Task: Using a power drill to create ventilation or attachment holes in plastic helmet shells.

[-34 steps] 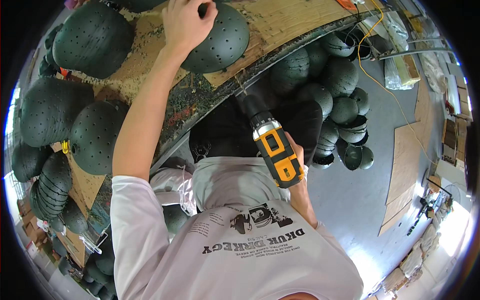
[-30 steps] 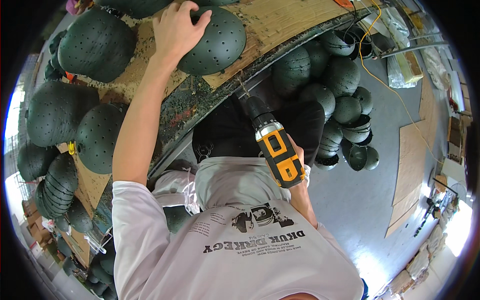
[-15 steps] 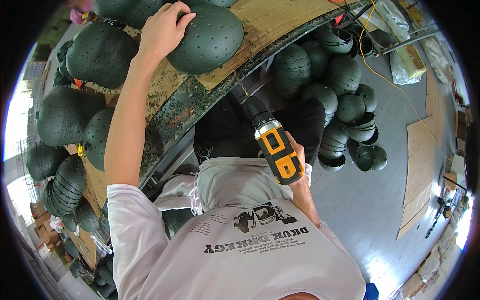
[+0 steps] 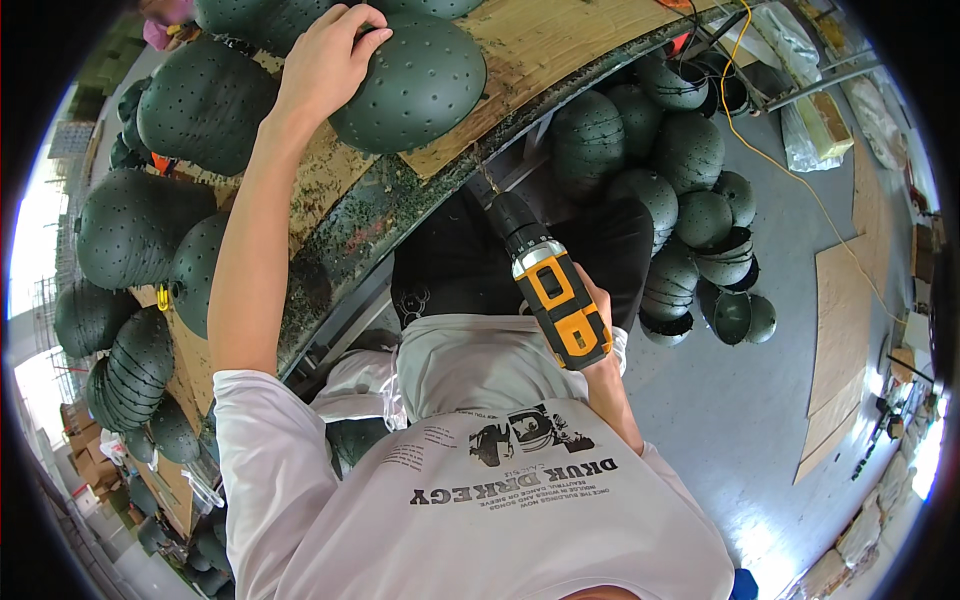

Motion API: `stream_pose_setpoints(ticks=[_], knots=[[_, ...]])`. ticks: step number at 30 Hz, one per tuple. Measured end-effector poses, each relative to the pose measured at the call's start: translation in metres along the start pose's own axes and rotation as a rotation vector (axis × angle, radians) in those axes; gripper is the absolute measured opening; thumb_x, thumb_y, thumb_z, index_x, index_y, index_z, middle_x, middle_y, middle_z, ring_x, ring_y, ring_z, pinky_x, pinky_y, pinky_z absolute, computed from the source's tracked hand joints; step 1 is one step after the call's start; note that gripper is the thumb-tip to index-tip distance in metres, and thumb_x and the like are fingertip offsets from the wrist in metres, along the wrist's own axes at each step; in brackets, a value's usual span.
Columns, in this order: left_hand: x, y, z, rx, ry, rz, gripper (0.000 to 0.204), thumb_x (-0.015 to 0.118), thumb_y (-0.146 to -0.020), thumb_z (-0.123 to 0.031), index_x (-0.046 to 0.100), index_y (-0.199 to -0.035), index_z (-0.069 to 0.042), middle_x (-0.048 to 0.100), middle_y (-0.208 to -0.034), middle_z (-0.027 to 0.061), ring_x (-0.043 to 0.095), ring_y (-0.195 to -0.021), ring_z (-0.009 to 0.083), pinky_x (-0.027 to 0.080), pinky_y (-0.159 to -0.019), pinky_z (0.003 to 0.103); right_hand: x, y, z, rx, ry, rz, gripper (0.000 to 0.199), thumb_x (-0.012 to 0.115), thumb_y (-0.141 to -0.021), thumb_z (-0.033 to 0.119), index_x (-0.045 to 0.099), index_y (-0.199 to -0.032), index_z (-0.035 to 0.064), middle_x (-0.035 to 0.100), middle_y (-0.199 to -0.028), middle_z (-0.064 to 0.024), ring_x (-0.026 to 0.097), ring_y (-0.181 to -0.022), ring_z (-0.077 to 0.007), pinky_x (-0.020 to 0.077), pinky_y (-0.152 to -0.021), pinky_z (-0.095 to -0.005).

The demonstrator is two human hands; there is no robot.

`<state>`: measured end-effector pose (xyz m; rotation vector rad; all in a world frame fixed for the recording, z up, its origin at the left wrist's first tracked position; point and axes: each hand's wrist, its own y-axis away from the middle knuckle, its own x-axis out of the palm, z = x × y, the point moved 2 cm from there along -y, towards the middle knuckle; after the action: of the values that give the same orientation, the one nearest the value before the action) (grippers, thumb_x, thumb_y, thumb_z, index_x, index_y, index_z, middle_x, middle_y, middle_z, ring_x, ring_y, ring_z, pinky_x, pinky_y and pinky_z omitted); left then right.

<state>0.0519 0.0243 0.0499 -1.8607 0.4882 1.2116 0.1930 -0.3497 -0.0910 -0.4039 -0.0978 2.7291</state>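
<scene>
At the top of the view my left hand [image 4: 328, 62] grips the upper left edge of a dark green dome shell [image 4: 425, 90] dotted with small dimples or holes, its fingers and thumb bent together there. The shell lies rounded side up on the bench. My right hand [image 4: 599, 293] is wrapped round a yellow and black cordless drill [image 4: 562, 305] over my lap. A thin drill bit [image 4: 488, 178] points up toward the bench edge, apart from the shell. The drill body hides most of my right fingers.
Cardboard [image 4: 560, 40] covers part of the workbench [image 4: 355, 225], whose worn edge is strewn with shavings. Stacked dark shells [image 4: 145, 225] crowd its left side. More shells [image 4: 690, 150] lie on the floor at right, near an orange cable [image 4: 790, 170] and flat cardboard [image 4: 840, 340].
The dome shell has shifted very slightly left and down under my left hand. The drill has edged slightly to the right; both grips stay the same.
</scene>
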Motion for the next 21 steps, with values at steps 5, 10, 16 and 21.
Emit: stream_pose_setpoints(ticks=[5,10,16,21], knots=[[-0.003,0.002,0.004,0.049,0.055,-0.007,0.015,0.064,-0.103,-0.026,0.066,-0.11,-0.013,0.06,-0.092,0.0057,0.06,-0.078,0.025,0.049,-0.074,0.038,0.002,-0.001,-0.005,0.008,-0.066,0.03,0.044,0.08,-0.073,0.011,0.063,-0.11,-0.0043,0.069,-0.083,-0.0122,0.065,-0.064,-0.0222,0.0522,-0.063,-0.0307],[-0.01,0.003,-0.01,0.056,0.082,0.049,0.011,0.063,-0.1,-0.014,0.063,-0.106,-0.005,0.059,-0.1,0.0161,0.059,-0.101,0.0372,0.048,-0.087,0.046,0.006,-0.002,-0.005,-0.001,-0.073,0.015,0.045,0.08,-0.073,0.012,0.062,-0.111,-0.0043,0.07,-0.084,-0.0122,0.065,-0.065,-0.0216,0.052,-0.063,-0.03],[-0.011,0.006,-0.005,0.049,0.08,0.069,0.012,0.062,-0.101,-0.015,0.062,-0.108,-0.005,0.058,-0.101,0.0163,0.059,-0.099,0.037,0.048,-0.086,0.046,0.009,-0.003,-0.002,0.011,-0.048,0.02,0.043,0.08,-0.073,0.011,0.063,-0.109,-0.0054,0.067,-0.084,-0.0112,0.064,-0.064,-0.0214,0.0513,-0.063,-0.0298],[-0.017,0.006,-0.001,0.04,0.077,0.062,0.013,0.063,-0.101,-0.017,0.061,-0.105,-0.005,0.058,-0.099,0.0163,0.059,-0.095,0.0364,0.048,-0.084,0.046,0.01,-0.003,-0.003,-0.009,-0.073,-0.002,0.038,0.08,-0.075,0.007,0.065,-0.106,-0.0059,0.066,-0.091,-0.0092,0.065,-0.069,-0.0193,0.0513,-0.065,-0.0283]])
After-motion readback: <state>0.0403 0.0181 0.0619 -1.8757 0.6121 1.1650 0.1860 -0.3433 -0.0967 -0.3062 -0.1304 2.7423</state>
